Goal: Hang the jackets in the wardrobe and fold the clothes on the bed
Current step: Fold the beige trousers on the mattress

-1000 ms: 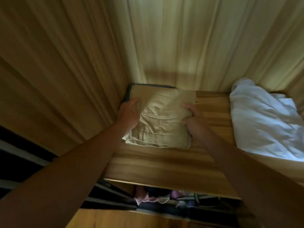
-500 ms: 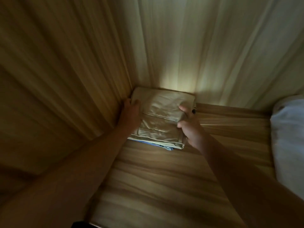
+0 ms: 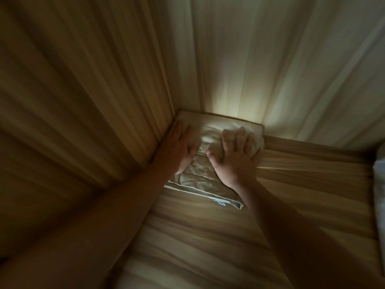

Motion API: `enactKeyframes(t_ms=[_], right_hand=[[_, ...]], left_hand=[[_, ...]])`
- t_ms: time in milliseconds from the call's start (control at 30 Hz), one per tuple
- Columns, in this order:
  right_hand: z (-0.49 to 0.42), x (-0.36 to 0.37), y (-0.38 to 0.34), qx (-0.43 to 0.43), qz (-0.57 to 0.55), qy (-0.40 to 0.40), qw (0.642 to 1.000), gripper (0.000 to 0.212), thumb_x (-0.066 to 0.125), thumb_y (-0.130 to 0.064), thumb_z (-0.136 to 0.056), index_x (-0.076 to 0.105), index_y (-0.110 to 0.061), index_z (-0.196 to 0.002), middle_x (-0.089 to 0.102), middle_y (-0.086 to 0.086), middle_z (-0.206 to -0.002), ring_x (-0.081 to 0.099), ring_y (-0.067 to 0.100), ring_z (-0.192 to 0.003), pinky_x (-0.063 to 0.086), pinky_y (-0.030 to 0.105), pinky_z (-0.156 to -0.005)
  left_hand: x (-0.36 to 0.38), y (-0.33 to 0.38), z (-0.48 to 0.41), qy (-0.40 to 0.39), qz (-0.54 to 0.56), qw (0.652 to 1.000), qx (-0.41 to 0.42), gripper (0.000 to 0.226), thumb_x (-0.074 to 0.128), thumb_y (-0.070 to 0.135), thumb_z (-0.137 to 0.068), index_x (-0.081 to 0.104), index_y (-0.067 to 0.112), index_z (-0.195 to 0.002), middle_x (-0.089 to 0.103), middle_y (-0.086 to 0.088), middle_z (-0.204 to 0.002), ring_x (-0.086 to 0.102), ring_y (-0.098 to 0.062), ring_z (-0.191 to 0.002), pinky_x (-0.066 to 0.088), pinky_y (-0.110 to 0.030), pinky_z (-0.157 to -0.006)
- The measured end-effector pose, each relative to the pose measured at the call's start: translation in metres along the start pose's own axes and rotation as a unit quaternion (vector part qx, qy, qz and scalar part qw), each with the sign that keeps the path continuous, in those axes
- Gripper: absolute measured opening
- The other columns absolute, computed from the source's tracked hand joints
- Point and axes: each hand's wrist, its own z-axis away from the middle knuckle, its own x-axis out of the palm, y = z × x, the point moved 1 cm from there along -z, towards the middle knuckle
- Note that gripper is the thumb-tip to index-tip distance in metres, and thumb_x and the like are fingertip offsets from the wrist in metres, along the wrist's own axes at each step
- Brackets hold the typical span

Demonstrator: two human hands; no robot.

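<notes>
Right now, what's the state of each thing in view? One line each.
left hand: open, flat on the left side of the folded beige garment, beside the wall.
right hand: open, fingers spread, pressing on its top.
folded beige garment: folded, lying in the shelf's back left corner.
blue item: under the garment, only an edge shows.
white cloth: at the right edge, mostly cut off.
wooden shelf: carries the stack.

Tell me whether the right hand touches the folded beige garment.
Touching. Head view shows the right hand lying flat on the folded beige garment, fingers spread.
</notes>
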Motion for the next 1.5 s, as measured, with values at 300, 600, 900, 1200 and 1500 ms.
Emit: enactKeyframes(t_ms=[300,600,900,1200,1500], right_hand=[[-0.016,0.006,-0.001,0.020,0.015,-0.019,1.000,0.080,0.029,-0.082,-0.086,0.018,-0.044,-0.156,-0.005,0.009,-0.171,-0.004,0.038,-0.156,-0.001,0.070,-0.118],[0.030,-0.009,0.004,-0.017,-0.017,-0.050,0.998,0.074,0.028,-0.072,-0.097,0.011,-0.037,-0.161,-0.008,0.005,-0.171,-0.007,0.035,-0.156,0.004,0.062,-0.122],[0.136,-0.106,0.005,-0.062,-0.041,-0.118,0.990,0.056,0.055,-0.052,-0.098,0.051,-0.022,-0.145,0.057,0.008,-0.144,0.054,0.029,-0.132,0.046,0.039,-0.104],[0.288,-0.190,0.000,-0.040,0.032,-0.179,0.983,0.049,0.061,-0.047,-0.095,0.057,-0.025,-0.139,0.058,0.003,-0.142,0.054,0.026,-0.130,0.045,0.037,-0.104],[0.436,-0.204,-0.037,-0.041,0.059,-0.225,0.972,0.060,0.058,-0.051,-0.097,0.050,-0.019,-0.146,0.047,0.003,-0.150,0.048,0.022,-0.132,0.041,0.038,-0.110]], left_hand=[[0.006,-0.002,-0.009,0.005,0.004,1.000,-0.014,0.074,0.029,0.056,-0.099,0.027,0.012,-0.158,0.015,-0.022,-0.165,0.009,-0.032,-0.155,0.006,-0.035,-0.127],[-0.018,0.007,0.045,-0.014,0.084,0.995,-0.059,0.067,0.048,0.043,-0.099,0.041,0.001,-0.151,0.026,-0.021,-0.161,0.020,-0.034,-0.152,0.013,-0.036,-0.126],[-0.079,0.040,0.136,-0.022,0.072,0.994,-0.079,0.068,0.024,0.059,-0.077,0.070,0.022,-0.110,0.068,-0.007,-0.112,0.058,-0.030,-0.109,0.043,-0.035,-0.092],[-0.147,0.103,0.260,-0.143,0.076,0.987,-0.011,0.031,0.059,0.038,-0.095,0.068,0.015,-0.113,0.066,-0.001,-0.117,0.061,-0.022,-0.114,0.049,-0.033,-0.096],[-0.186,0.100,0.430,-0.224,0.071,0.972,0.014,0.043,0.054,0.048,-0.098,0.064,0.018,-0.126,0.061,0.002,-0.127,0.058,-0.018,-0.114,0.047,-0.031,-0.092]])
